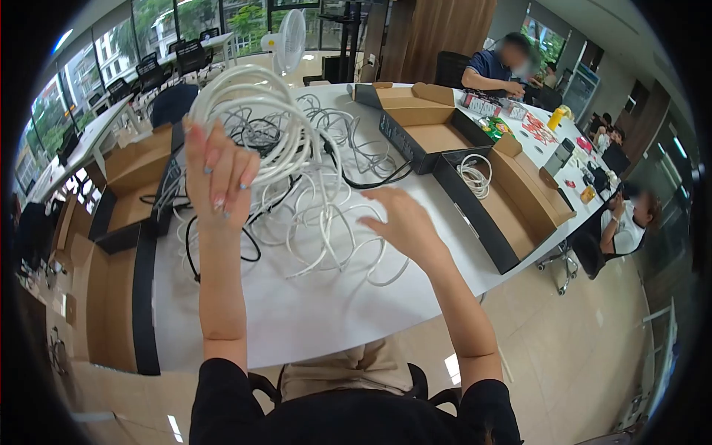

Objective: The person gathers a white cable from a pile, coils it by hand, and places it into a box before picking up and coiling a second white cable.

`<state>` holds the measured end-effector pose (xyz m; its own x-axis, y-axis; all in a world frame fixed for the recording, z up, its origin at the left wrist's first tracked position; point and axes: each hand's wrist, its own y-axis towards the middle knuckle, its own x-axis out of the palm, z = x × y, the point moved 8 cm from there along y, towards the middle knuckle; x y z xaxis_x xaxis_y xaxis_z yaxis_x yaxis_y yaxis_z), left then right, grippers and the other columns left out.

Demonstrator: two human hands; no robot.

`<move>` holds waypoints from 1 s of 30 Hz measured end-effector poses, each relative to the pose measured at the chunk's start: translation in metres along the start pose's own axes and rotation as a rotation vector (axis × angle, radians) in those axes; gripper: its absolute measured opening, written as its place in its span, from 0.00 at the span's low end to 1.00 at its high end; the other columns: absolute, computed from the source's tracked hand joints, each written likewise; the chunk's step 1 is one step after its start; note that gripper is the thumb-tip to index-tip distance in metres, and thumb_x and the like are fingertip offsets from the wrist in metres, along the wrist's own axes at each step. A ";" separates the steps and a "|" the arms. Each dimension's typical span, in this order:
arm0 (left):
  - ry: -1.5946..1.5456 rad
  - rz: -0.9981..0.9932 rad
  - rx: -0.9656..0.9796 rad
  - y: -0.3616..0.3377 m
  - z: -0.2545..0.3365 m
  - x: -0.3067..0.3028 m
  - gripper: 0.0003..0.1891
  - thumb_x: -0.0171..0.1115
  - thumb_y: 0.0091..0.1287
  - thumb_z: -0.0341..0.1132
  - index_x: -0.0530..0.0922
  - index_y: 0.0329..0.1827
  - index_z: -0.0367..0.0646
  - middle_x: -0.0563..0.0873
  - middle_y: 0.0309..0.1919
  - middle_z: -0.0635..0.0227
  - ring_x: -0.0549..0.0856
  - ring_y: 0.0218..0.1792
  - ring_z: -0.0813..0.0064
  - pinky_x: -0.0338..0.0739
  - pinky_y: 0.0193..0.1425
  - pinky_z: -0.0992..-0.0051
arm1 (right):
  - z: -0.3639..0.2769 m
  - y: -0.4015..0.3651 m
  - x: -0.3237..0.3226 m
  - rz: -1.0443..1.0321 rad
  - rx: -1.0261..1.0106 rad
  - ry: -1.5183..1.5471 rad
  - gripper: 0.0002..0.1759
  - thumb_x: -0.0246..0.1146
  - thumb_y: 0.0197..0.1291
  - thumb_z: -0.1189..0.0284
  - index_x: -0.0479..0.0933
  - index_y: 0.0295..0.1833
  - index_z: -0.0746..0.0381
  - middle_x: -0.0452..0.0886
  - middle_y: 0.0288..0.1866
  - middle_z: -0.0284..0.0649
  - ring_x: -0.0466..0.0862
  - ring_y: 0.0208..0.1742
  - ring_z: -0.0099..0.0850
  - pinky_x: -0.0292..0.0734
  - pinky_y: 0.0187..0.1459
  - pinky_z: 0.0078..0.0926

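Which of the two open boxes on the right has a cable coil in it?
The nearer box, by the table's edge: a small white cable coil lies inside. The box behind it looks empty.

Cable coil [252,126]: white. Loose cables [326,222]: white and grey, with one black cable [363,184] among them. Tabletop [297,311]: plain white. Cardboard boxes [519,200]: brown inside, black outside. Sleeves [222,393]: black. Left hand [219,174]: nails in pale polish with blue marks. Bottle [558,116]: yellow.
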<state>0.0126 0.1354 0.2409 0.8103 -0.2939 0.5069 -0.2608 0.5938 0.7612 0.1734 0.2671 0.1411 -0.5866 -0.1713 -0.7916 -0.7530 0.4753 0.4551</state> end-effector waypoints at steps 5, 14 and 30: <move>0.138 0.079 -0.011 -0.002 0.002 0.019 0.19 0.41 0.71 0.47 0.63 0.22 0.49 0.58 0.01 0.80 0.55 0.02 0.85 0.62 0.21 0.83 | 0.000 0.017 0.074 -0.208 -0.095 -0.198 0.12 0.57 0.54 0.73 0.69 0.44 0.65 0.78 0.35 0.46 0.80 0.37 0.42 0.75 0.36 0.38; 0.172 -0.028 0.192 -0.040 0.121 0.056 0.17 0.39 0.73 0.43 0.66 0.25 0.48 0.61 0.04 0.83 0.59 0.06 0.89 0.63 0.24 0.86 | 0.090 0.064 0.051 0.010 0.179 -0.418 0.09 0.47 0.59 0.74 0.68 0.43 0.63 0.80 0.34 0.49 0.82 0.37 0.46 0.77 0.34 0.41; 0.217 0.149 0.463 -0.229 0.493 0.004 0.20 0.44 0.69 0.34 0.58 0.15 0.47 0.61 0.10 0.71 0.63 0.13 0.78 0.65 0.34 0.77 | 0.245 0.024 0.007 0.146 0.686 -0.522 0.11 0.51 0.58 0.71 0.77 0.40 0.63 0.80 0.41 0.48 0.82 0.44 0.44 0.78 0.42 0.40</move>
<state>-0.1834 -0.3706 0.2679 0.8239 -0.0409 0.5652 -0.5459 0.2103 0.8110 0.2244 0.4887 0.0463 -0.3249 0.2689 -0.9067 -0.2370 0.9050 0.3533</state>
